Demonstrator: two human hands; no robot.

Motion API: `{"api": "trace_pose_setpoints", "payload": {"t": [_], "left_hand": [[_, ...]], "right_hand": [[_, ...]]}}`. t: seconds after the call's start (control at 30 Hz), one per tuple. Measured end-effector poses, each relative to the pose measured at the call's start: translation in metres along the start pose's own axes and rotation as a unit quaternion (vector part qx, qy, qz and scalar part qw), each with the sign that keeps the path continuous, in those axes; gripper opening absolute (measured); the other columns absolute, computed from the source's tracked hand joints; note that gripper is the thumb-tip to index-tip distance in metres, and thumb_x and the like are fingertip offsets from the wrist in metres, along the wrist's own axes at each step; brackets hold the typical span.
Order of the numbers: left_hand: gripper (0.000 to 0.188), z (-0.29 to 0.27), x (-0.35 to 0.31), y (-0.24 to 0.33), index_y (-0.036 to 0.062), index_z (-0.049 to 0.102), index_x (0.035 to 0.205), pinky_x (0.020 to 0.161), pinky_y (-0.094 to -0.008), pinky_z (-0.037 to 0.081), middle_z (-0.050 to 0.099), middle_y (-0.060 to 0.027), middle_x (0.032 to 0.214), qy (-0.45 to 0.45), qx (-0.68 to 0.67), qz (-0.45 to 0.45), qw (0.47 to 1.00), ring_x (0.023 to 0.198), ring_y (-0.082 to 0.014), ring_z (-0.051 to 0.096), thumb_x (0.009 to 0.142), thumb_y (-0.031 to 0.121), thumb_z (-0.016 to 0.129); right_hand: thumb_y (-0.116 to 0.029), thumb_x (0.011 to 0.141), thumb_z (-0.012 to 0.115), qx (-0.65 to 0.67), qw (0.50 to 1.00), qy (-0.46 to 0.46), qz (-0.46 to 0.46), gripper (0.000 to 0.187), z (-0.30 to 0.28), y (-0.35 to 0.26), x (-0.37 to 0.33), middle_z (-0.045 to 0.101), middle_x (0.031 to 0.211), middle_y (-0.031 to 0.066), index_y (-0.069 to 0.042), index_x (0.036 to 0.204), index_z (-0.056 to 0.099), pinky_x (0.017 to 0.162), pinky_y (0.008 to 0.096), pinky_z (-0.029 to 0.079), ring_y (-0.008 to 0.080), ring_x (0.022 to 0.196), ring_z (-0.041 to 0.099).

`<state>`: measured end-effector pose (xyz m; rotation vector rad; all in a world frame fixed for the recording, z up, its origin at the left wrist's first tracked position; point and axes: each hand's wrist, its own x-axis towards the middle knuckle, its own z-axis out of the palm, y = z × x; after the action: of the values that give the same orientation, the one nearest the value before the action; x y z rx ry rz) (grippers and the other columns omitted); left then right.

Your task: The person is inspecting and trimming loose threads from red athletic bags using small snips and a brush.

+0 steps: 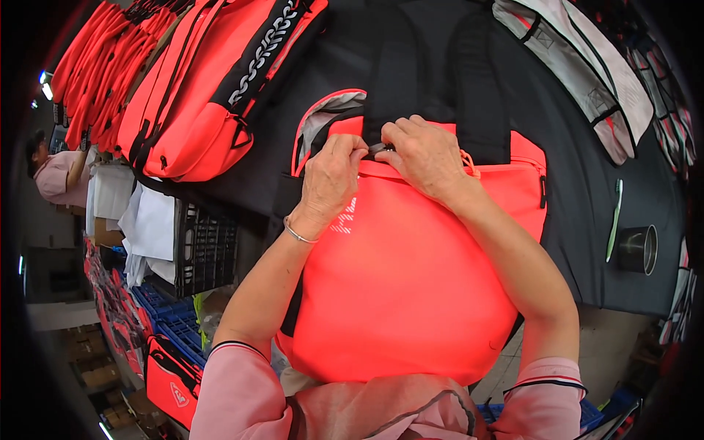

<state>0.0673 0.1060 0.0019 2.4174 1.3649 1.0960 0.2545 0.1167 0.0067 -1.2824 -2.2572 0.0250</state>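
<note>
We should, we judge, steady the smooth, rounded coral bag (403, 271) before us, its top on the matte black cloth (568, 213), and use small, even pulls. Our left hand (331, 170) and right hand (424, 155) pinch a slim dark piece (380, 149) at its upper edge; its kind we cannot tell. Beyond sit a shiny cylindrical cup (638, 249) and a long red-and-black bag (187, 139).

1. The left hand (330, 172) is pinched, with its back turned upward.
2. The right hand (422, 156) is curled, pointing left, just beside the left one.
3. The left forearm (270, 277) and the right forearm (510, 257) slant inward from below; the right elbow (559, 319) is bent.
</note>
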Motion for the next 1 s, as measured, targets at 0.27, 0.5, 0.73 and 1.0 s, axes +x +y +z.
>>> {"api": "trace_pose_setpoints", "payload": {"t": [0.27,0.5,0.73,1.0], "left_hand": [[0.004,-0.013,-0.013,0.0,0.0001,0.055,0.094,0.062,-0.0298,0.051,0.059,-0.0101,0.083,0.009,-0.168,-0.101,0.981,0.069,-0.0203,0.063,0.093,0.002,0.058],[0.018,-0.009,-0.016,-0.002,-0.0015,0.052,0.087,0.063,-0.0255,0.049,0.058,-0.0089,0.083,0.057,-0.293,-0.13,0.946,0.068,-0.0125,0.06,0.098,0.011,0.045],[0.024,-0.022,-0.031,-0.002,-0.0018,0.047,0.073,0.072,-0.0296,0.05,0.062,-0.0143,0.081,0.003,-0.262,0.022,0.965,0.073,-0.0204,0.061,0.094,0.009,0.045],[0.033,-0.071,-0.01,-0.025,-0.0025,0.06,0.108,0.079,-0.0362,0.049,0.064,-0.0159,0.1,0.12,-0.017,-0.232,0.965,0.085,-0.0264,0.061,0.091,0.025,0.066]], "right_hand": [[-0.03,0.08,0.076,0.073,0.988,-0.075,0.109,0.026,-0.024,0.013,-0.015,0.06,0.076,0.0026,-0.01,0.088,0.06,0.064,0.038,0.049,0.0227,0.078,0.062],[-0.029,0.081,0.076,0.087,0.994,0.04,0.045,0.026,-0.008,0.004,-0.003,0.06,0.075,0.0026,-0.011,0.09,0.061,0.063,0.0361,0.049,0.0206,0.075,0.062],[-0.033,0.081,0.074,0.003,0.997,-0.076,0.028,0.029,-0.03,0.009,-0.004,0.065,0.085,0.0027,-0.01,0.094,0.062,0.068,0.0359,0.051,0.0215,0.081,0.064],[-0.027,0.074,0.083,0.21,0.949,-0.051,0.228,0.042,-0.052,-0.009,0.002,0.069,0.097,0.01,-0.01,0.107,0.064,0.078,0.0367,0.052,0.0257,0.087,0.067]]}}
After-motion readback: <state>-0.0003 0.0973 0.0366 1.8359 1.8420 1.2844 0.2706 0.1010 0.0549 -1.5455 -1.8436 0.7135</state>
